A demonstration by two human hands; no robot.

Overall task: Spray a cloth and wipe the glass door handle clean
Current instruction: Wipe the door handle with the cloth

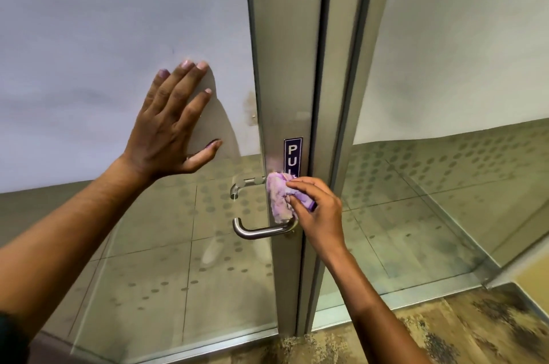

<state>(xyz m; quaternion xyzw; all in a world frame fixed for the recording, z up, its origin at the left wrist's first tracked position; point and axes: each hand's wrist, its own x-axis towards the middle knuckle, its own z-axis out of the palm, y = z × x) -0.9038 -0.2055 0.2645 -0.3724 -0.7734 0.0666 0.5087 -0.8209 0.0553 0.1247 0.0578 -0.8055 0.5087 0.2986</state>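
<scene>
Glass door [154,259]: fills the left and centre of the view. Upper pane frosted and opaque, lower pane clear with a dotted pattern; tiled floor visible through it.

Metal door frame [285,52]: vertical, brushed grey, runs top to bottom at the door's right edge. A dark seam separates it from the next upright. A second glass panel [445,200] stands to the right of that.

Carpet [430,331]: mottled brown and tan, lower right, on the near side of the door.

Left hand [175,123]: open wide, fingers spread, palm flat against the frosted pane, well above and left of the handle. Holds nothing.

Right hand [315,209]: fingers closed around a bunched cloth, pressing it to the frame at the root of the handle.

Door handle [261,230]: steel lever, curved, end pointing left. Its right end is partly covered by the cloth. A second lever [245,184] shows through the glass, above and slightly left; appears to sit on the far side.

Cloth [279,200]: purple and pale pink, fluffy, crumpled. Touches the frame between the two levers; lower edge rests on the near handle's base.

Sign [292,156]: narrow dark blue plate, white letters "PU" readable, rest hidden by cloth and fingers.
</scene>
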